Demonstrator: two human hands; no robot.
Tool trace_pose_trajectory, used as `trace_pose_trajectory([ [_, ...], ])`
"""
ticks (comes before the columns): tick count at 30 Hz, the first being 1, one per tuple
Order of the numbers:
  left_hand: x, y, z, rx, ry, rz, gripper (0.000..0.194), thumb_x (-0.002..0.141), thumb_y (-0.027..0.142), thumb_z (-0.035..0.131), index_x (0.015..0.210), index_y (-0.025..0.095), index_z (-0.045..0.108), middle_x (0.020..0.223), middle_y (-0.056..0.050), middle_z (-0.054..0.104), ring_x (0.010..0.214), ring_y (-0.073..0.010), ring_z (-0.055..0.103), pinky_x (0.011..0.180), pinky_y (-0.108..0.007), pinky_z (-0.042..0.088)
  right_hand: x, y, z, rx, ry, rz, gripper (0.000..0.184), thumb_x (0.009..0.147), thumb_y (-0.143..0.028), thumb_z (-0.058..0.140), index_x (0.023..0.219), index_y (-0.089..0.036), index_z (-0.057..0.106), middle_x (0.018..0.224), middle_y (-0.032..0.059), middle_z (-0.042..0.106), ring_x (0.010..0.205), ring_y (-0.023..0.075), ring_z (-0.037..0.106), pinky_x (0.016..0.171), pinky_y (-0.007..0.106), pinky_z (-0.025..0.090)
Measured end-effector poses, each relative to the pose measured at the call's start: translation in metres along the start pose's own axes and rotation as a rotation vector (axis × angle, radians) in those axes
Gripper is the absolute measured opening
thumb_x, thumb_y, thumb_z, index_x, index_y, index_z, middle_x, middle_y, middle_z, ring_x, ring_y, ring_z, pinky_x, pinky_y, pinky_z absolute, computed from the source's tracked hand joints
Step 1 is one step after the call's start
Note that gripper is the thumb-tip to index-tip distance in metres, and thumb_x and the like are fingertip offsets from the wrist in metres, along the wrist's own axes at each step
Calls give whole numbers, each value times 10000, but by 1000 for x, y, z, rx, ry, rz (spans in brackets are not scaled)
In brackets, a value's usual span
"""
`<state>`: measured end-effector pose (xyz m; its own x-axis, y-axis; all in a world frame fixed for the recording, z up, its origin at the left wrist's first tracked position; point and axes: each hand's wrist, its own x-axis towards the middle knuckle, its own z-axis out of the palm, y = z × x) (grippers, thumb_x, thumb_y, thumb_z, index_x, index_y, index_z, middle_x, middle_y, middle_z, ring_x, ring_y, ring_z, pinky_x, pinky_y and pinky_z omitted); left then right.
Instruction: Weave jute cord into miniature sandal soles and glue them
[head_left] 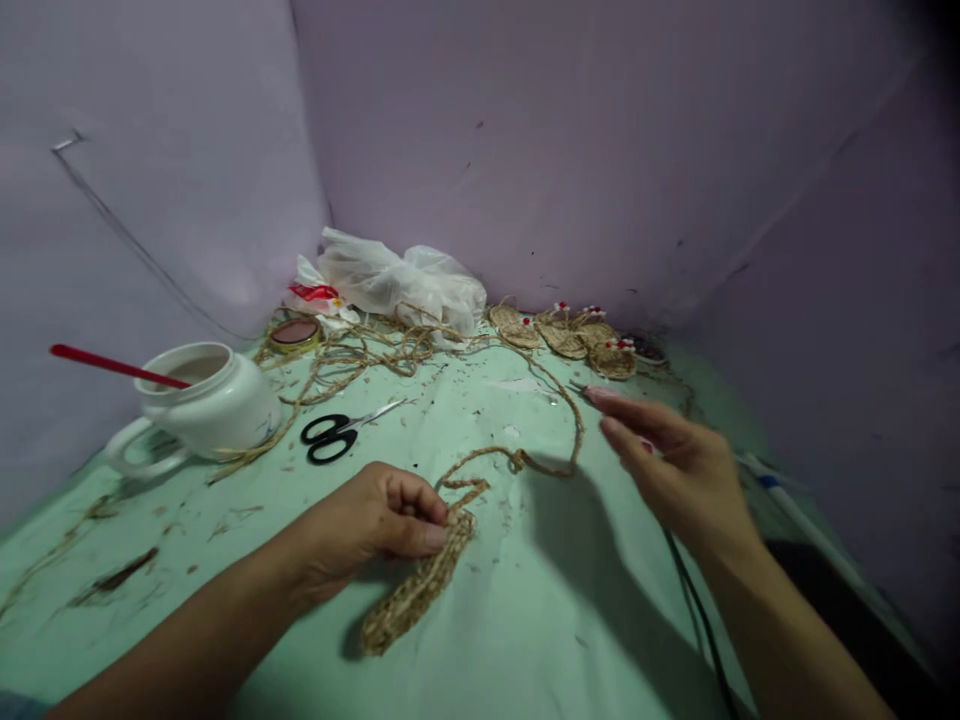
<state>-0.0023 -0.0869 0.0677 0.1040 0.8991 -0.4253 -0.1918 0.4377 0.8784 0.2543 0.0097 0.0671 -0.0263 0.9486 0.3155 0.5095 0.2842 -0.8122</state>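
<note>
My left hand (390, 515) pinches a strip of crocheted jute (420, 590) near its upper end, thumb on top. From that end a jute cord (555, 468) runs right, with a small knot or loop in it, then curves back toward the loose cord behind. My right hand (675, 460) is raised to the right, apart from the strip. It is closed on a slim metal-tipped tool (579, 387) that looks like a crochet hook; most of its handle is hidden by the fingers. Black-handled scissors (334, 438) lie beyond my left hand, blades apart from the cord.
A white mug (217, 400) holding a red stick (112, 365) stands at left. Behind are tangled jute cord (367, 350), a round tin (295, 335), a plastic bag (409, 280) and several round jute pieces (562, 338) with red-and-white beads. A black cable (701, 610) passes at right.
</note>
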Motion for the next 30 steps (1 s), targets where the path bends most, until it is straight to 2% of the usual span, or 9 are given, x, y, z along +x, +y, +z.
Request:
trace_pose_trajectory([
  [2,0,-4,2,85,-38,-54,180,469,206,782,589,112,688,520,-27,603,456,-81,455,452,-189,293,-18,-19,15,67,-180,-248,219,807,-282,601,1009,-233,669,1057,72,691,1027,240,607,932,413,432],
  [4,-1,-5,1,130,-37,-48,202,487,244,771,615,114,686,542,-21,596,479,-79,450,479,-195,284,-33,-29,29,112,-406,-387,319,843,-216,554,1158,-247,598,1183,72,641,1119,224,564,983,416,410],
  [7,-2,-4,0,159,-31,-6,202,487,254,762,611,118,678,530,-9,572,470,-73,416,469,-198,254,-46,-28,45,139,-598,-452,513,834,-140,537,1322,-263,438,1355,80,513,1251,224,454,1038,437,359],
  [10,-4,-2,0,173,-60,26,173,492,236,752,599,120,684,517,-6,566,465,-72,406,456,-192,243,-49,-21,54,207,-662,-465,589,821,-121,549,1357,-254,343,1306,101,536,1214,224,478,1028,444,356],
  [12,-6,-1,1,169,-71,41,158,492,222,754,594,121,688,513,-7,569,459,-73,409,447,-191,243,-50,-19,57,254,-649,-450,545,815,-132,565,1310,-236,362,1169,99,598,1103,215,548,971,418,407],
  [15,-7,-1,3,156,-59,63,160,493,210,765,595,118,683,487,2,552,429,-65,397,426,-191,241,-50,-23,57,272,-539,-401,356,815,-160,570,1150,-212,461,952,60,620,894,184,607,812,339,485],
  [19,-7,-1,4,162,5,107,162,509,206,770,592,118,661,472,9,544,409,-63,402,418,-190,269,-53,-32,52,197,-418,-392,86,823,-223,580,899,-187,596,707,15,629,616,136,578,589,258,474],
  [25,-7,-1,6,188,81,153,155,527,196,761,593,120,644,467,11,554,401,-71,427,413,-192,306,-62,-44,49,178,-342,-275,145,802,-263,606,790,-151,696,537,6,624,431,105,516,400,215,394],
  [30,-6,-2,8,134,120,181,169,526,200,758,600,120,628,470,21,547,400,-72,435,412,-197,330,-65,-48,51,191,-319,-316,152,786,-224,610,778,-118,719,532,21,641,408,92,508,378,195,381],
])
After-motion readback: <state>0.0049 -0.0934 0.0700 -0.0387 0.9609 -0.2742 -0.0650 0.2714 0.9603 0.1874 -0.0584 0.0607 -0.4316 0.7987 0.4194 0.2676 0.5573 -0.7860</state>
